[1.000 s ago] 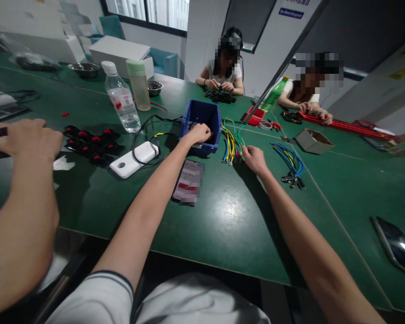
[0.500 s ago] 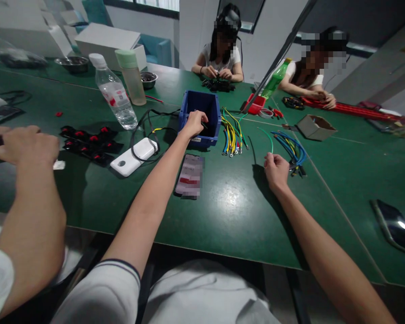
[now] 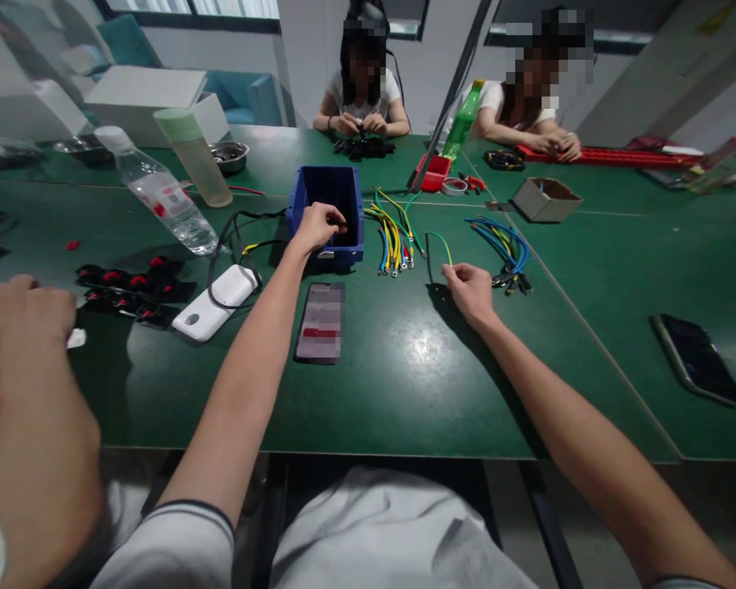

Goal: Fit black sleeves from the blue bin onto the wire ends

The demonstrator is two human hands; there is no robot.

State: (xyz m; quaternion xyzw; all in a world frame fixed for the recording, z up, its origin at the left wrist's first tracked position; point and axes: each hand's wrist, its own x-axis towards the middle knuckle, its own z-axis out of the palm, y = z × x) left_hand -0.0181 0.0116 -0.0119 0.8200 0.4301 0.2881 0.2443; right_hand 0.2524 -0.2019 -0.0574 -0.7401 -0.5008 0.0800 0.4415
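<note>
My left hand (image 3: 320, 227) reaches over the near rim of a blue bin (image 3: 327, 258), its fingers curled together inside; what they hold, if anything, is hidden. Pinched in my right hand (image 3: 471, 290) is one end of a thin green wire (image 3: 442, 242), which arcs up and to the left. A fan of yellow, blue and green wires (image 3: 393, 240) with metal lugs lies just right of the bin. Beyond my right hand rests a second bundle of blue and yellow wires (image 3: 504, 247). A phone (image 3: 320, 323) lies in front of the bin.
To the left are a white power bank (image 3: 217, 303) with a black cable, black-and-red parts (image 3: 128, 290), a water bottle (image 3: 163, 196) and another person's arm (image 3: 37, 409). A small carton (image 3: 545, 200) and a dark phone (image 3: 699, 360) are at right. Two people sit opposite.
The view has shifted, so most table items appear further left. My left hand is still in the bin, its fingers more curled. My right hand still pinches the green wire.
</note>
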